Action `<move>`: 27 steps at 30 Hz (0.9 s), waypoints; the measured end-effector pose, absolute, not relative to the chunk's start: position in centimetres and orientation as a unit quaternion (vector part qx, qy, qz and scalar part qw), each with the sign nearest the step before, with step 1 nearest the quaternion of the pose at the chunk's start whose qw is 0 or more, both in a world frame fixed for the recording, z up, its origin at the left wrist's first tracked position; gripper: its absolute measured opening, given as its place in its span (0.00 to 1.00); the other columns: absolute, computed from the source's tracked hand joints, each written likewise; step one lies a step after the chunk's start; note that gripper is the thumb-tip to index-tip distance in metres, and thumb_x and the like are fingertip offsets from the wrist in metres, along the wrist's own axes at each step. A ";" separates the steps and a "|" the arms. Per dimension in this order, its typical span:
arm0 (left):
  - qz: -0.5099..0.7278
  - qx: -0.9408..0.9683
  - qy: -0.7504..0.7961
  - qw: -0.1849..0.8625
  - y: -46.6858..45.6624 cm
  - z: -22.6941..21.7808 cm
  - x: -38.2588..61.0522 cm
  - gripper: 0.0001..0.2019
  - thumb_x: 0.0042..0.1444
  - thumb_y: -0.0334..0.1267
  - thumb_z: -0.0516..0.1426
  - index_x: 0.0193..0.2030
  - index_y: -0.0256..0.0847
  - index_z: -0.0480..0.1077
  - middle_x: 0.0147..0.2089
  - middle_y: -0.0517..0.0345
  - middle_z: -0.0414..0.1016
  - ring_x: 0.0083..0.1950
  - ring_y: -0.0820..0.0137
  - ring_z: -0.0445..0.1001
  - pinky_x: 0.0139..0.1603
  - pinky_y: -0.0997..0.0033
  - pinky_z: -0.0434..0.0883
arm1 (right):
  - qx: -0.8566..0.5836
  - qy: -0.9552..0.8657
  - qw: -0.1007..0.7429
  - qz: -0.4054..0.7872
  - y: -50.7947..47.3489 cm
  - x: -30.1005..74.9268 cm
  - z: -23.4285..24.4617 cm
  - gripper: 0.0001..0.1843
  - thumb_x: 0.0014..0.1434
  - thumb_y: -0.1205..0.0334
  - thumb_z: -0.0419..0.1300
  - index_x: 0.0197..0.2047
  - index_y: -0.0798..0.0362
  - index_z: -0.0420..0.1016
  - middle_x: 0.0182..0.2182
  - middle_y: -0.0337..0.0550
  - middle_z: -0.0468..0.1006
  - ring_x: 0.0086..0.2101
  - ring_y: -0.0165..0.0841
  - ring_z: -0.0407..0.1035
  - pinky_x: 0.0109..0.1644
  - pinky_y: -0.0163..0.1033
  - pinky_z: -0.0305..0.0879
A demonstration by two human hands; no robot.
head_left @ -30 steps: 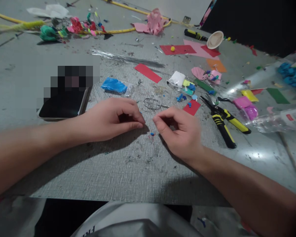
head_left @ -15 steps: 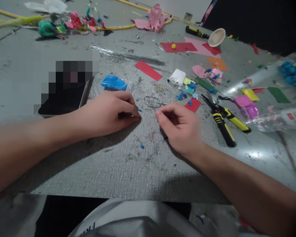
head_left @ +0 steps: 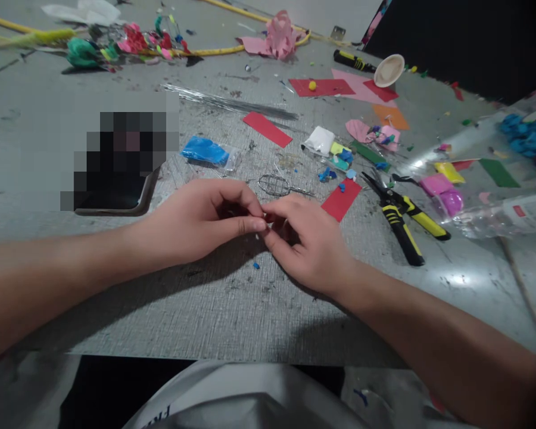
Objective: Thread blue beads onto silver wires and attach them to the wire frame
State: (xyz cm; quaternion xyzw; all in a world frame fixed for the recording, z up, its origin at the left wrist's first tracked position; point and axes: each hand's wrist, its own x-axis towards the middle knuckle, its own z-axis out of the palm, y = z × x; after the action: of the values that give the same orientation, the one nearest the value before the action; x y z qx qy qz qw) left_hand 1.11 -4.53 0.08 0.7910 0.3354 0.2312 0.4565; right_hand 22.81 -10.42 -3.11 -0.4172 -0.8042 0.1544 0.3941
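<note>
Down at the close edge of the counter (head_left: 196,325), pale cloth (head_left: 245,396) with dark lettering shows just below. A little farther in, a tiny blue bit (head_left: 256,266) lies loose on the surface, just short of the fingers. Beyond it, the left hand (head_left: 201,223) and the right hand (head_left: 310,241) meet at their fingertips, both curled into loose pinches. Even watching from here, I can't tell whether anything is caught between those fingertips; the spot is too small and covered.

Right past them, a bent-wire loop (head_left: 274,185) with wires crossing inside lies flat, its tail running near the right knuckles. By the left wrist sits a dark-screened device (head_left: 116,199), partly blurred out. On the other side, a red slip (head_left: 339,204) is just beside the right hand, then pliers (head_left: 402,223) with yellow-and-black handles spread apart, and a clear bottle (head_left: 495,215) on its side.

Farther back come a blue packet (head_left: 205,152), a white packet (head_left: 320,141) and a red strip (head_left: 267,129), then a bundle of thin wires (head_left: 236,104). Farthest off, a pink paper flower (head_left: 281,37) rests by a yellow cord (head_left: 218,52).
</note>
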 end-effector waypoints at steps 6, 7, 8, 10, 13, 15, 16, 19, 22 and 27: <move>0.239 0.767 0.360 0.474 -4.5 -0.1 1.1 0.08 0.62 0.41 0.68 0.37 0.41 0.77 0.33 0.60 0.82 0.35 0.70 0.78 0.36 0.72 0.74 | -0.384 -0.807 0.423 0.150 -10.3 22.9 -3.2 0.06 0.72 0.66 0.60 0.44 0.48 0.79 0.39 0.44 0.84 0.41 0.36 0.77 0.46 0.43 0.73; 0.232 0.768 0.358 0.477 -4.4 -0.1 1.1 0.08 0.62 0.42 0.67 0.38 0.41 0.78 0.33 0.59 0.82 0.35 0.70 0.79 0.36 0.72 0.74 | -0.381 -0.807 0.425 0.150 -10.3 22.9 -3.2 0.07 0.72 0.67 0.60 0.44 0.48 0.79 0.39 0.44 0.84 0.41 0.35 0.77 0.46 0.42 0.73; 0.223 0.770 0.357 0.479 -4.4 -0.1 1.0 0.08 0.63 0.42 0.67 0.39 0.41 0.78 0.34 0.59 0.83 0.36 0.69 0.79 0.37 0.72 0.74 | -0.380 -0.807 0.427 0.149 -10.3 22.9 -3.2 0.07 0.72 0.67 0.60 0.43 0.49 0.79 0.38 0.43 0.84 0.40 0.35 0.77 0.45 0.42 0.73; 0.208 0.781 0.354 0.471 -4.3 -0.2 0.9 0.08 0.64 0.44 0.66 0.41 0.41 0.80 0.35 0.58 0.84 0.37 0.68 0.80 0.38 0.71 0.75 | -0.384 -0.805 0.428 0.146 -10.2 23.0 -3.1 0.07 0.72 0.67 0.60 0.42 0.49 0.79 0.38 0.43 0.84 0.40 0.35 0.77 0.45 0.42 0.73; 0.185 0.807 0.350 0.438 -4.1 -0.2 0.8 0.09 0.66 0.45 0.64 0.41 0.42 0.82 0.37 0.58 0.86 0.39 0.68 0.81 0.40 0.70 0.73 | -0.387 -0.809 0.419 0.140 -10.2 23.0 -3.2 0.08 0.72 0.67 0.60 0.42 0.48 0.80 0.38 0.44 0.85 0.40 0.35 0.78 0.46 0.43 0.74; 0.174 0.818 0.346 0.425 -4.0 -0.3 0.7 0.10 0.66 0.44 0.64 0.37 0.42 0.82 0.36 0.59 0.85 0.37 0.69 0.80 0.39 0.71 0.72 | -0.382 -0.817 0.411 0.133 -10.3 23.0 -3.2 0.08 0.72 0.67 0.60 0.42 0.48 0.81 0.39 0.44 0.86 0.40 0.36 0.78 0.46 0.44 0.74; 0.171 0.821 0.344 0.422 -3.9 -0.3 0.6 0.10 0.66 0.44 0.64 0.35 0.42 0.81 0.34 0.60 0.85 0.36 0.69 0.79 0.38 0.71 0.71 | -0.378 -0.820 0.410 0.128 -10.3 23.0 -3.2 0.08 0.72 0.67 0.60 0.41 0.48 0.81 0.38 0.44 0.86 0.40 0.36 0.78 0.47 0.44 0.74; 0.176 0.829 0.335 0.412 -3.9 -0.3 0.5 0.11 0.65 0.43 0.64 0.33 0.42 0.79 0.32 0.60 0.82 0.34 0.71 0.77 0.36 0.73 0.69 | -0.367 -0.825 0.413 0.118 -10.4 23.0 -3.1 0.08 0.72 0.67 0.60 0.41 0.48 0.80 0.37 0.43 0.85 0.38 0.35 0.77 0.46 0.43 0.74; 0.178 0.829 0.321 0.422 -4.0 -0.1 0.5 0.10 0.66 0.43 0.63 0.35 0.42 0.79 0.31 0.60 0.81 0.33 0.71 0.77 0.35 0.73 0.70 | -0.364 -0.824 0.413 0.130 -10.5 23.0 -2.8 0.08 0.71 0.66 0.60 0.39 0.48 0.78 0.34 0.42 0.84 0.37 0.34 0.76 0.43 0.42 0.73; 0.180 0.834 0.316 0.415 -3.7 0.2 0.6 0.11 0.68 0.44 0.61 0.39 0.40 0.79 0.32 0.59 0.81 0.33 0.71 0.76 0.35 0.74 0.70 | -0.436 -0.763 0.443 0.177 -10.5 23.2 -2.4 0.07 0.68 0.66 0.59 0.36 0.49 0.72 0.29 0.37 0.77 0.30 0.31 0.70 0.36 0.39 0.66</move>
State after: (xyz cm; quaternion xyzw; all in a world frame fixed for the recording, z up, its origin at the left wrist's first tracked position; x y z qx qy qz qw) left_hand 0.58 -3.70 0.17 0.8341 0.3156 0.1805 0.4148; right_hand 23.24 -10.51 -2.35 -0.4359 -0.7633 0.1766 0.4430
